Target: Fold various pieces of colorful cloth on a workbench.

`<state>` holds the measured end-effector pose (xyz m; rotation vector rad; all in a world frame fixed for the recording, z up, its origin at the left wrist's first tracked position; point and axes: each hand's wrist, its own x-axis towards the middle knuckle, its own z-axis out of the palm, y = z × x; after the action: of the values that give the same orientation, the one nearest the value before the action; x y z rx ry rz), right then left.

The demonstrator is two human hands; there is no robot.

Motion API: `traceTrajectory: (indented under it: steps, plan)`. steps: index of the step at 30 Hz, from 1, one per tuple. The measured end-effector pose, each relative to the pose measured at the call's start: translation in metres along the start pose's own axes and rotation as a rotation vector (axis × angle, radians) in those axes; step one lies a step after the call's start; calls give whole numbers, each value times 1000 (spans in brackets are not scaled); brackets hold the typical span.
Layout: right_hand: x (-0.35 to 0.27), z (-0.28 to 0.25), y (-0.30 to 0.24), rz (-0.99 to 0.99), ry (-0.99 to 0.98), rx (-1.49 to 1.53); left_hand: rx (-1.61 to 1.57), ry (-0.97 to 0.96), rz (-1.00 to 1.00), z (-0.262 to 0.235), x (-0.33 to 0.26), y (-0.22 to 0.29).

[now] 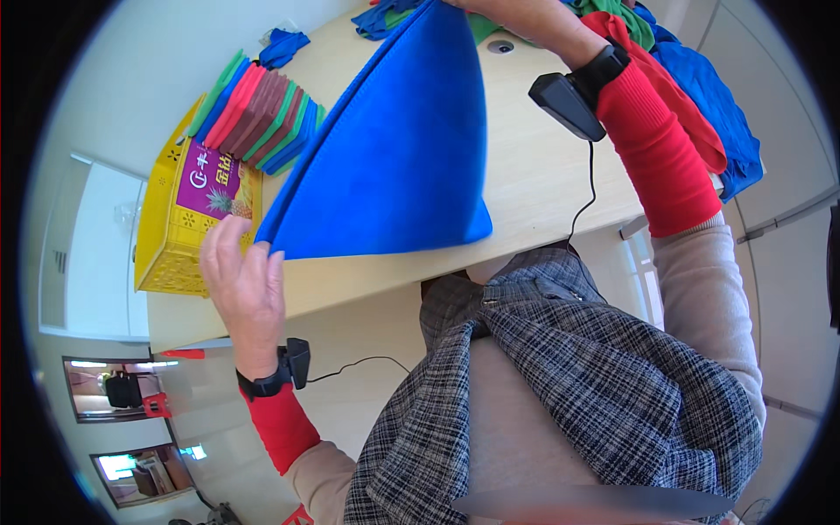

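A bright blue cloth [394,149] with a stitched edge hangs folded between my two hands above the table. My left hand [241,276] pinches its lower left corner, beside the yellow basket. At the top of the picture my right hand [516,10] is at the upper end of the cloth; its fingers are cut off by the frame's edge. The lower right corner of the cloth hangs over the table near its front edge. Folded cloths [267,114] in green, blue, red and brown stand packed in a row on the left.
The yellow plastic basket [162,236] with a purple label stands at the table's left. Loose blue cloth [284,48] lies at the back, and a heap of red, green and blue cloths [700,96] lies at the right. A round cable hole [500,47] is in the table [534,184].
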<state>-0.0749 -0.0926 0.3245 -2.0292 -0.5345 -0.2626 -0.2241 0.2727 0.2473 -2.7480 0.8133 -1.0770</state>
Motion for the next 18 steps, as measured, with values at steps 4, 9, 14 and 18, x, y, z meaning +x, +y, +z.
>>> traceTrajectory:
  steps: [4,9,14,18]
  plan:
    - [9,-26,28,-296,15,31,-86,62,-71,-16,9,-17]
    - [-7,-36,18,-161,-84,175,-392,45,-261,-21,8,-24]
    - [-18,-49,15,-121,-107,346,-634,62,-377,-28,11,-30]
    - [-25,-53,9,-126,-94,397,-908,111,-499,-31,13,-36]
